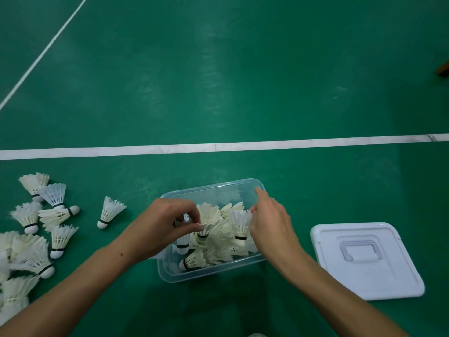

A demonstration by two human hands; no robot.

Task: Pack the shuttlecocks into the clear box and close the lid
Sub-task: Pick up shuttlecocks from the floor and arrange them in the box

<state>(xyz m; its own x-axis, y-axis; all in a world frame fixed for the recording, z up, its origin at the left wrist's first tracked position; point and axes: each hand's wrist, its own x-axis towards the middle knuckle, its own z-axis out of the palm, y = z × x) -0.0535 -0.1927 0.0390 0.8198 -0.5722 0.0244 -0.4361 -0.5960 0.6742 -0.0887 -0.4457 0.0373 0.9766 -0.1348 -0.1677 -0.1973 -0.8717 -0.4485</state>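
Note:
The clear box [170, 273] stands open on the green floor, holding several white shuttlecocks. My left hand [165, 227] hovers over the box's left side and pinches a shuttlecock [205, 229] by its feather edge. My right hand [269, 222] reaches in from the right, fingers touching the feathers of an upright shuttlecock [240, 224]. The white lid [364, 261], handle side up, lies flat on the floor to the right of the box. A pile of loose shuttlecocks [31, 251] is spread over the floor on the left, with a single one [109, 215] lying nearer the box.
A white court line [218, 146] runs across the floor behind the box, and another line [46, 51] slants away at the upper left. A brown object [443, 69] shows at the right edge.

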